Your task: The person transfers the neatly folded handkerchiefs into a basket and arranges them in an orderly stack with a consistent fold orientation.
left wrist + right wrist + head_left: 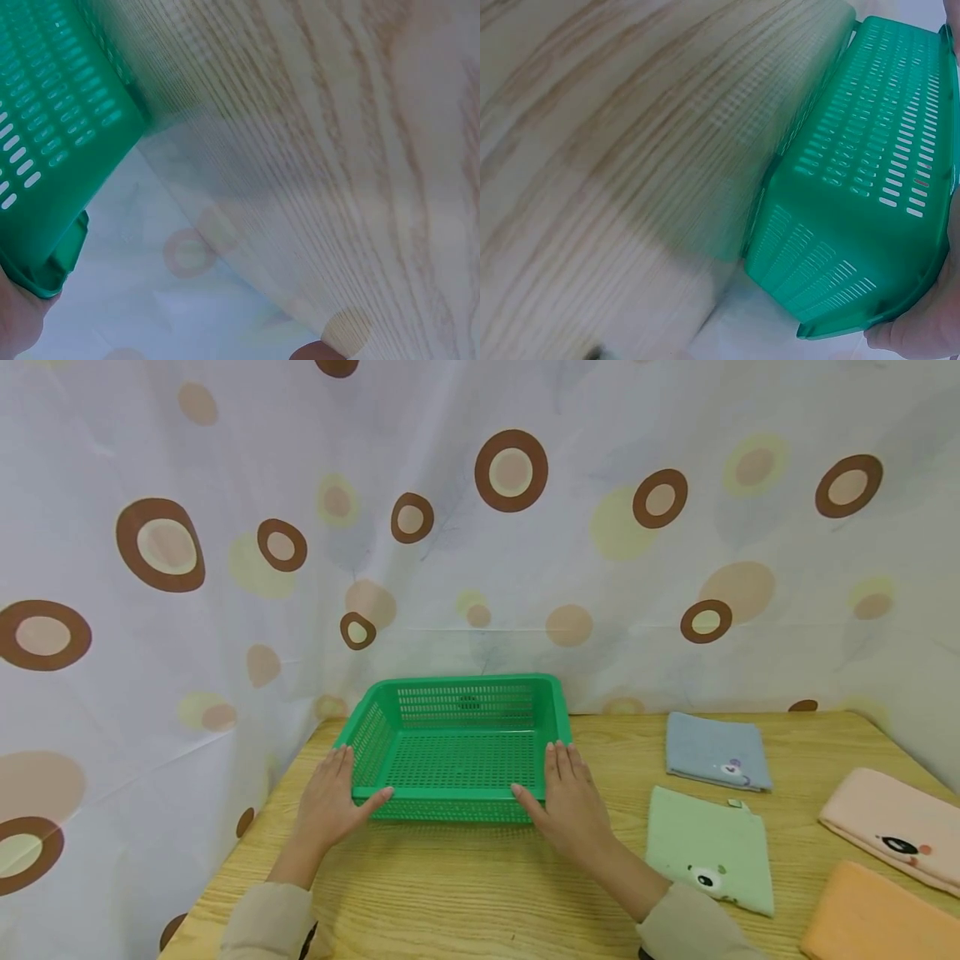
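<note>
Both near corners of the green basket [453,794], centre of the frame, bear the left hand [326,799] and right hand [575,806], fingers straight and thumbs apart, with wooden tabletop [457,893] extending from its front rim to the lower edge.

A green plastic basket [452,794] stands upright on the wooden table [442,893], toward its far left part, with its open top facing up. It is rectangular and shallow, with a smooth solid rim, walls pierced by rows of small slots (the floor is perforated too) and sides that flare outward. The left hand [327,806] touches its near left corner, thumb along the front rim; the right hand [575,806] touches the near right corner likewise.
</note>
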Action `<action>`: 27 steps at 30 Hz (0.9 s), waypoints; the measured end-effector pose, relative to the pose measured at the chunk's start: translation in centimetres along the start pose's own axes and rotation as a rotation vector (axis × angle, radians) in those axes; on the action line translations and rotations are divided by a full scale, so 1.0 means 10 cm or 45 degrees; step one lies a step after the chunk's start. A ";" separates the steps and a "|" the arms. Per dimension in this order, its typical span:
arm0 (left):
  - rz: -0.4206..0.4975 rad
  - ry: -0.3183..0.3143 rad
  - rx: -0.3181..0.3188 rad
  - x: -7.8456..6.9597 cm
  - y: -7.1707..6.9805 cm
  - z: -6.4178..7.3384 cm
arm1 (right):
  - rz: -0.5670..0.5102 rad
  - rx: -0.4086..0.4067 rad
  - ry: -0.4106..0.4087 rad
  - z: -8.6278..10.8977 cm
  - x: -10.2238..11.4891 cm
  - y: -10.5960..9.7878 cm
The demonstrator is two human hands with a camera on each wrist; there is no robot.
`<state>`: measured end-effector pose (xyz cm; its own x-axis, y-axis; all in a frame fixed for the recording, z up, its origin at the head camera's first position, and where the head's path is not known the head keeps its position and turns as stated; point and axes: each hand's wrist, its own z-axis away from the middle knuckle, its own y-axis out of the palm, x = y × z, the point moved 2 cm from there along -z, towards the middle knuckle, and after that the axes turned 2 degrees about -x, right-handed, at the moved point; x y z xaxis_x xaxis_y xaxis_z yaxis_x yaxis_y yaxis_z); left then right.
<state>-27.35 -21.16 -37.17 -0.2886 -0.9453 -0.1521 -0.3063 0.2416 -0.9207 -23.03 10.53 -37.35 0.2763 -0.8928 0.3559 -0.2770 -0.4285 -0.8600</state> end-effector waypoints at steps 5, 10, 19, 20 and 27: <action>0.011 0.011 -0.020 -0.03 0.02 0.00 | 0.004 -0.036 -0.017 0.01 -0.04 0.00; 0.010 0.008 -0.018 -0.06 0.03 -0.02 | -0.043 -0.095 -0.041 0.03 -0.05 -0.04; 0.011 0.000 -0.004 -0.10 0.04 -0.03 | 0.004 -0.046 -0.020 0.02 -0.09 -0.05; 0.010 0.001 -0.001 -0.11 0.04 -0.03 | 0.017 -0.039 -0.016 0.02 -0.09 -0.05; 0.006 0.012 0.002 -0.14 0.05 -0.06 | 0.032 -0.029 -0.007 0.03 -0.13 -0.07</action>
<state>-27.61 -19.61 -37.22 -0.2984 -0.9420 -0.1534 -0.3031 0.2459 -0.9207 -22.95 12.00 -37.34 0.2738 -0.9024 0.3326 -0.3044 -0.4094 -0.8601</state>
